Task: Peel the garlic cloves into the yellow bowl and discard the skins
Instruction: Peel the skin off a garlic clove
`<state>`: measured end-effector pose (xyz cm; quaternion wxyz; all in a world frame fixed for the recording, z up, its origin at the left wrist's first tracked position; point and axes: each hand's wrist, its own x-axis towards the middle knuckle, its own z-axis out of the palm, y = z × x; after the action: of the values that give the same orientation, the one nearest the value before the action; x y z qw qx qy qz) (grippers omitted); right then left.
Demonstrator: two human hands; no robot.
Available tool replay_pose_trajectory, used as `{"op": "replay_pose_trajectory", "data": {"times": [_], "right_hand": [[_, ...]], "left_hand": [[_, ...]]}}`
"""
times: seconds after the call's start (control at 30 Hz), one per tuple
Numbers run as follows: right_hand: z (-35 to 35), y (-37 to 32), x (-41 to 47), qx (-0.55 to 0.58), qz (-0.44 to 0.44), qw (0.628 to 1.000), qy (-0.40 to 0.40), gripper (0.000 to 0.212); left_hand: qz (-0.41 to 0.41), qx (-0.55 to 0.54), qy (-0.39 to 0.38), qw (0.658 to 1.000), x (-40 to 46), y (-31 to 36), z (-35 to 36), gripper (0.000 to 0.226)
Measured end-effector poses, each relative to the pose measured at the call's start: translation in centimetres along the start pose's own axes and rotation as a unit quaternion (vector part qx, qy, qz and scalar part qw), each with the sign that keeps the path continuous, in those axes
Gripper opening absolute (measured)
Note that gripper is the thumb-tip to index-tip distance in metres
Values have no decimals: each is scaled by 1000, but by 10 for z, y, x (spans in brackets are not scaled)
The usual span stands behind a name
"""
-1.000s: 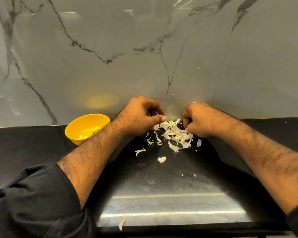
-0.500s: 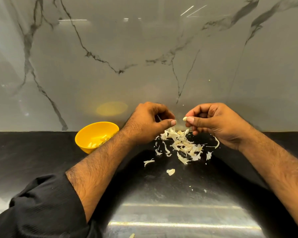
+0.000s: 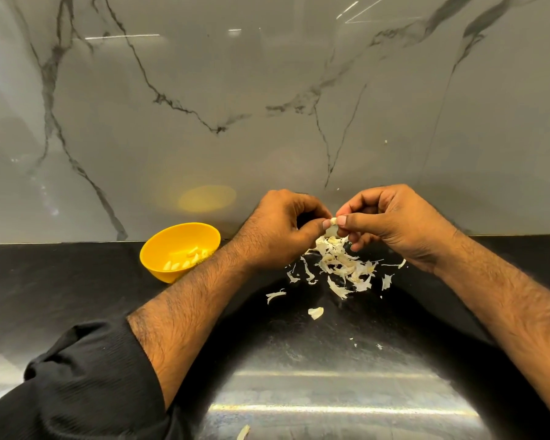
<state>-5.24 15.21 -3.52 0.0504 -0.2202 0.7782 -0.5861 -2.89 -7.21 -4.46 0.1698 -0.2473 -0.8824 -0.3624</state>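
Main risk: the garlic clove (image 3: 331, 229) is small and likely slick, so a hard tug on its skin could pop it out of the pinch and drop it into the skin pile (image 3: 343, 268) right below, where pale clove vs pale skins would be hard to sort. Second risk, also a guess: stray flakes cling to fingers and ride w/ the clove into the yellow bowl (image 3: 180, 250), which already holds several peeled cloves. As for the grip, the left hand (image 3: 280, 230) and right hand (image 3: 391, 223) meet above the black counter (image 3: 77, 281), thumbs tip to tip w/ the clove nipped between them; other fingers curled in, both grips narrow and tight. Clove sits at the very fingertips, not in either palm, just above the pile. Bowl stands on the counter to the left of the left hand, apart from it, by the marble wall (image 3: 267, 90). How much skin is left on the clove can't be told.
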Motion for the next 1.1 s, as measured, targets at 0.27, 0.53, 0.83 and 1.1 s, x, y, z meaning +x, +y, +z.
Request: {"op": "replay_pose_trajectory", "data": {"times": [0.27, 0.53, 0.83, 1.1], "right_hand": [[0, 1, 0, 25, 37, 999, 1, 14], [-3, 1, 0, 108, 70, 991, -38, 26], [-9, 1, 0, 141, 60, 987, -40, 33], [-9, -6, -2, 173, 46, 981, -76, 57]], "left_hand": [[26, 51, 4, 998, -1, 1, 4, 12], [-41, -67, -1, 997, -2, -3, 8, 11], [-63, -137, -41, 988, -3, 2, 1, 10], [-61, -38, 5, 997, -3, -3, -4, 12]]}}
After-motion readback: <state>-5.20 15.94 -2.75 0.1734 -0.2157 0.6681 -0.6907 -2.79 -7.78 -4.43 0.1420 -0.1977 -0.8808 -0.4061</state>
